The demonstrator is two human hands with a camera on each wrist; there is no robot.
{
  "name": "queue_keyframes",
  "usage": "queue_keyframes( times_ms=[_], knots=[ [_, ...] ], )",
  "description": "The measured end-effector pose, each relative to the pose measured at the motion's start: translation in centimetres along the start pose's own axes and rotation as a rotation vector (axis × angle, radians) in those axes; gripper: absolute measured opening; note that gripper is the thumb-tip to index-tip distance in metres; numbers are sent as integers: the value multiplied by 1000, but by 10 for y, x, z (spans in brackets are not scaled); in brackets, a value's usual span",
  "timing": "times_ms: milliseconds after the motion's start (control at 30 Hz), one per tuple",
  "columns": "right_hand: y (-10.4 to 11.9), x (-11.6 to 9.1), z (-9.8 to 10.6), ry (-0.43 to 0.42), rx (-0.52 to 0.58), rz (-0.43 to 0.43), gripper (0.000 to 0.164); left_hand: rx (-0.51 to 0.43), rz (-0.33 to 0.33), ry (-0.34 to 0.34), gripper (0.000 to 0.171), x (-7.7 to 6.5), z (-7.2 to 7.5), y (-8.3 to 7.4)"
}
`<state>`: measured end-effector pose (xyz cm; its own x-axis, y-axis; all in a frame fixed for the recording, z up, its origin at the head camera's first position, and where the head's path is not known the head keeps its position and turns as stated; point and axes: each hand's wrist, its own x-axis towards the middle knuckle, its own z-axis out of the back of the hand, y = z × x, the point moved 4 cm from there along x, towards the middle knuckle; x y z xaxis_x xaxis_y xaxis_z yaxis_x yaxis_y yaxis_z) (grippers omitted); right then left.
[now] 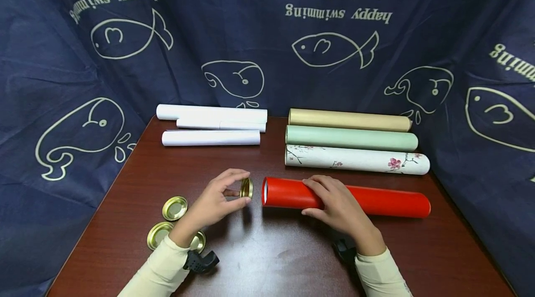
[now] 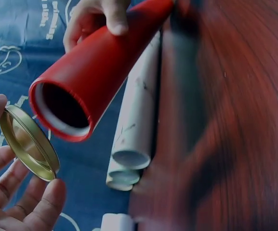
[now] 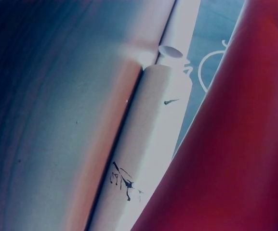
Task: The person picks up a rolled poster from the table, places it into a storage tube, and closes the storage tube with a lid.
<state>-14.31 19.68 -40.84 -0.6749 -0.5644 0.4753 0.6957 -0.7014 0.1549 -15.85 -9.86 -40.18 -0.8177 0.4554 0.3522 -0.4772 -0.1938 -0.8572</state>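
My left hand [image 1: 219, 197] pinches a gold metal lid [image 1: 246, 188] by its rim between thumb and fingers. The lid stands on edge, a short gap from the open left end of a red cardboard tube [image 1: 388, 200]. In the left wrist view the lid [image 2: 30, 144] faces the hollow mouth of the tube [image 2: 61, 108], with its white inner wall showing. My right hand [image 1: 334, 201] grips the red tube from above, left of its middle, fingers over the far side and thumb on the near side. Red tube [image 3: 225, 139] fills the right side of the right wrist view.
Several gold lids [image 1: 174, 208] lie by my left forearm, partly covered by it. Behind the red tube lie a blossom-printed white tube [image 1: 359, 160], a green tube [image 1: 351, 137] and a gold tube [image 1: 349, 119]. White paper rolls [image 1: 211, 138] lie at the back left, before a blue curtain [image 1: 267, 32].
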Motion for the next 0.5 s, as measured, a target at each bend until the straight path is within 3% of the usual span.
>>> queue_keyframes(
  times_ms=[200,500],
  knots=[
    [2,1,0,2,4,5,74,-64,0,25,55,6,-16,1],
    [7,2,-1,-8,14,33,74,-131,10,39,57,8,-27,2]
  ],
)
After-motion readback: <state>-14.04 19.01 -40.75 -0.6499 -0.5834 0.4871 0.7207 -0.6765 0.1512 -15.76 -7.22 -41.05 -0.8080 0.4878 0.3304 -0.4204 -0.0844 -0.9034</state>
